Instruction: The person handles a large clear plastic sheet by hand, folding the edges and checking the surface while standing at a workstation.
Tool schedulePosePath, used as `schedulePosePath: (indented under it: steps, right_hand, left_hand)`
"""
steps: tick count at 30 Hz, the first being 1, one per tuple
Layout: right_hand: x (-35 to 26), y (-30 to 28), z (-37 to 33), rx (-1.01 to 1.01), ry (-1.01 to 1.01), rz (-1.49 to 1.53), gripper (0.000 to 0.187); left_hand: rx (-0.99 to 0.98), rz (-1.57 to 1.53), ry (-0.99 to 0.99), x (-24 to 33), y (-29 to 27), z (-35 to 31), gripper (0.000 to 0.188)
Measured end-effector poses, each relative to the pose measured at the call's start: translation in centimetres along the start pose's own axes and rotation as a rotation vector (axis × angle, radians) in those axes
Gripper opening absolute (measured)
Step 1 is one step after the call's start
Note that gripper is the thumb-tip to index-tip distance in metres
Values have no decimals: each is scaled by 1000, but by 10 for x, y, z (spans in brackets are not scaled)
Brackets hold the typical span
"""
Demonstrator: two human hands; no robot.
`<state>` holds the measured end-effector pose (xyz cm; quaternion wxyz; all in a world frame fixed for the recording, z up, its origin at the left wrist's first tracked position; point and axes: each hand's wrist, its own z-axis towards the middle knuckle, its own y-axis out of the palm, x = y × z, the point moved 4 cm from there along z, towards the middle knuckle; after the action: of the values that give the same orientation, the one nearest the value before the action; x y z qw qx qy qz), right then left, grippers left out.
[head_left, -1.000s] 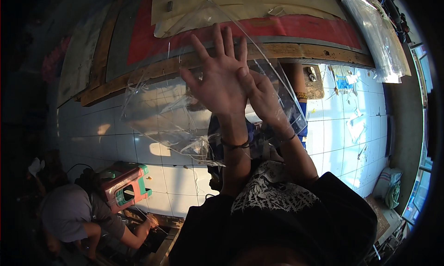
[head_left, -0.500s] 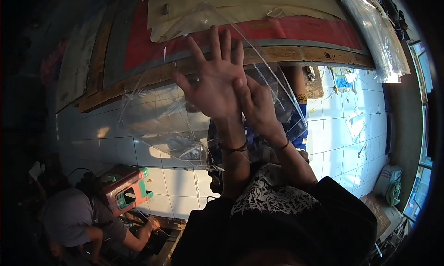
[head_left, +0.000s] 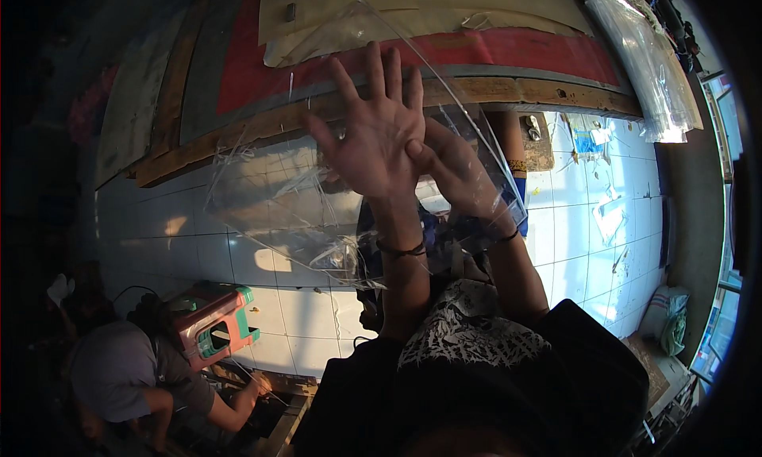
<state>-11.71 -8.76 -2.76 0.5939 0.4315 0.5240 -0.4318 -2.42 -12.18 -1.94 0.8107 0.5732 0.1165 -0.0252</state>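
Observation:
A clear plastic sheet or bag [head_left: 266,211], creased and see-through, spreads around both hands; I cannot tell whether it is one layer or two. My left hand [head_left: 379,135] lies palm up, fingers spread, seen through the plastic. Against the little-finger side of that palm rests the thumb of my right hand [head_left: 456,171]. Its other fingers go behind the left hand and are partly hidden. Each wrist wears a dark band.
Ahead, a wooden-edged table [head_left: 476,92] carries red and tan sheets. Clear plastic sheets [head_left: 643,60] hang over its right end. A red and green stool [head_left: 214,322] stands at lower left beside a crouching person [head_left: 119,370]. Scraps lie on the tiled floor [head_left: 556,258].
The right hand has shifted right and slightly down, its thumb now on the left palm's edge. My left hand has moved slightly right. The plastic's creases have shifted a little.

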Motion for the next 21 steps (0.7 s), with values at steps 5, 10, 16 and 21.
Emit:
schedulePosePath:
  steps: [5, 10, 16, 21]
  right_hand:
    - [0, -8, 2, 97, 83, -242, 51]
    - [8, -2, 15, 82, 173, -24, 56]
    - [1, -13, 3, -231, 101, 39, 52]
    - [3, -8, -7, -268, -24, -99, 57]
  left_hand:
    - [-18, 9, 29, -5, 1, -3, 75]
    - [-54, -22, 33, -4, 2, -5, 75]
    - [-41, 8, 10, -3, -3, 0, 75]
    - [7, -76, 7, -2, -1, 0, 74]
